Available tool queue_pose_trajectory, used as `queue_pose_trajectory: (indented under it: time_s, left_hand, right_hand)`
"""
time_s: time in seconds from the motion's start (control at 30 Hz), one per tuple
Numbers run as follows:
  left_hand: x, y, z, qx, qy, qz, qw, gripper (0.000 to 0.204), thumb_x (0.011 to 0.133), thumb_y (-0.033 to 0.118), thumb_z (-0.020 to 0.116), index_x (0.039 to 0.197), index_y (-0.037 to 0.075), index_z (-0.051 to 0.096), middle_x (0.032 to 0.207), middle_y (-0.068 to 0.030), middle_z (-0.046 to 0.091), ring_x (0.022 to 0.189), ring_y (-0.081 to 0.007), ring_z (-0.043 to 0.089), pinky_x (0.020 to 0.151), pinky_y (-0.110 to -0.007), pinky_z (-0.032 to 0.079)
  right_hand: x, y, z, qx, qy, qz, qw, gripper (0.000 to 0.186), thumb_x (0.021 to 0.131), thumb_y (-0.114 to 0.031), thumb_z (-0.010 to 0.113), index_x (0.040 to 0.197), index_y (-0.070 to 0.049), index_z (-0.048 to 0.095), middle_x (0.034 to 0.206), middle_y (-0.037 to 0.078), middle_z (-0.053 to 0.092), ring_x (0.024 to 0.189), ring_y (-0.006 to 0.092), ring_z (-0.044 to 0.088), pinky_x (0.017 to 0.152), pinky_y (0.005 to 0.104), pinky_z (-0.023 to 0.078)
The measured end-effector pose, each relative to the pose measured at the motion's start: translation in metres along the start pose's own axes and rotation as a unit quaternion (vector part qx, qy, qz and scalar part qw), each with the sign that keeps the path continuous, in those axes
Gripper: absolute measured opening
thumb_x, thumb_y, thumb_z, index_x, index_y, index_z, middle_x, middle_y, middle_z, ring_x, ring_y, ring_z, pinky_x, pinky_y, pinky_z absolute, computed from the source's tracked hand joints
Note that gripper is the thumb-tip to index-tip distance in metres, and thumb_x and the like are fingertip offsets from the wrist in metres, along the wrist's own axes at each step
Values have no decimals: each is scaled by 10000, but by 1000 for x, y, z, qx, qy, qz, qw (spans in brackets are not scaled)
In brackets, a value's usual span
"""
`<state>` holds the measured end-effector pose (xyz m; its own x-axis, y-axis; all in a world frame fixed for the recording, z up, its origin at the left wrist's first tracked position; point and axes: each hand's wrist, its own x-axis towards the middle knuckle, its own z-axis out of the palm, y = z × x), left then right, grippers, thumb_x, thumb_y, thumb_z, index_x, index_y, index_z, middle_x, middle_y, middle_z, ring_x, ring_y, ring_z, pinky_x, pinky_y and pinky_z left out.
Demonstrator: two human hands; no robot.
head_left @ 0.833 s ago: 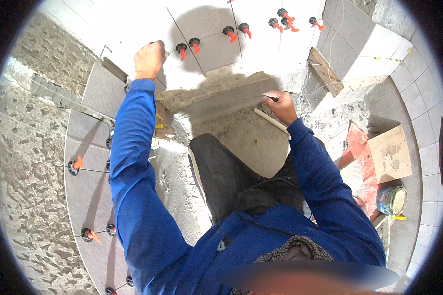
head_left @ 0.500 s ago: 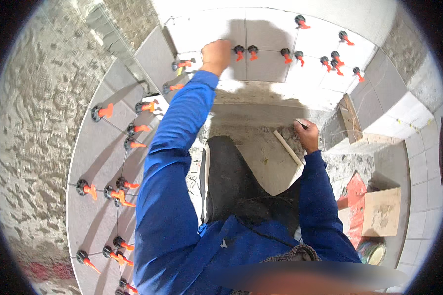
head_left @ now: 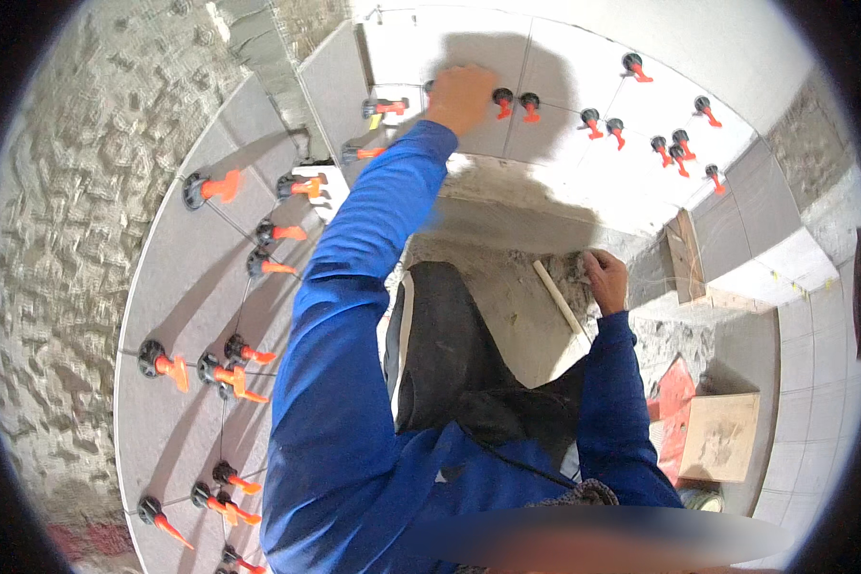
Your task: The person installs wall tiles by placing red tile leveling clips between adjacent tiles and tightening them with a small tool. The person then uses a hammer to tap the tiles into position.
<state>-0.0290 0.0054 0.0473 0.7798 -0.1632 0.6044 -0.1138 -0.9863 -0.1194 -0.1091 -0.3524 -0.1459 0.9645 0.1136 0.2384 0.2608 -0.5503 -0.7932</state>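
My left hand (head_left: 461, 98) is on the tiled wall (head_left: 440, 48), fingers bunched over a mostly hidden dark piece beside a pair of red-and-black levelling clips (head_left: 517, 107). What it grips is unclear. My right hand (head_left: 605, 277) is lower right, fingers curled together around something too small to make out, beside a pale rod (head_left: 560, 297) lying on the dusty concrete floor (head_left: 478, 277). More clips stand along the tile joints around the left hand, including a sideways one (head_left: 385, 108) just left of it.
Grey tiles with many clips (head_left: 172, 421) line the left side, beside rough plaster (head_left: 48, 287). At right are a tiled ledge (head_left: 765, 268), wooden strips (head_left: 684, 253), a red sheet (head_left: 670, 430), a square board (head_left: 722, 435) and a can (head_left: 701, 500). My knees fill the lower middle.
The view has swung, showing more of the left tiles and shifting the scene rightward. My left hand has turned over slightly closer to the paired clips; my right hand remains low beside the rod.
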Motion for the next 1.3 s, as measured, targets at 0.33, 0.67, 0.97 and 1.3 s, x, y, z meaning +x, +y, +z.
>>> queue_pose_trajectory:
  time_s: [0.33, 0.67, 0.97, 1.3]
  left_hand:
    - [17, -5, -36, -17, -36, -74, 996, 133, 747, 166, 663, 828, 69, 700, 844, -153, 694, 774, -338, 681, 706, -422, 542]
    - [9, -51, -69, -157, 123, -261, 945, 325, 791, 259, 724, 1052, 73, 667, 733, -110, 708, 767, -204, 696, 736, -321, 510]
    - [3, -69, -44, -237, 60, -336, 910, 433, 765, 253, 745, 1135, 48, 653, 1026, -185, 684, 998, -297, 652, 893, -373, 486]
    - [-56, -15, -67, -481, 195, -238, 821, 350, 766, -20, 701, 1105, -23, 614, 745, -88, 666, 591, -104, 611, 505, -244, 481]
  right_hand:
    - [-1, -8, 13, 23, 41, -19, 999, 222, 808, -182, 643, 925, -3, 699, 850, 189, 682, 730, 280, 672, 682, 358, 518]
    - [34, -96, -7, 25, 97, -152, 983, 211, 804, -187, 639, 922, -20, 691, 837, 172, 675, 775, 336, 655, 712, 374, 514]
    - [124, -211, -1, 0, 89, -241, 966, 322, 814, -316, 613, 933, -33, 710, 812, 171, 685, 727, 341, 655, 705, 388, 517]
    - [57, -191, 43, 110, -27, -86, 990, 193, 795, -211, 662, 857, -30, 689, 707, 133, 659, 609, 198, 653, 603, 337, 510]
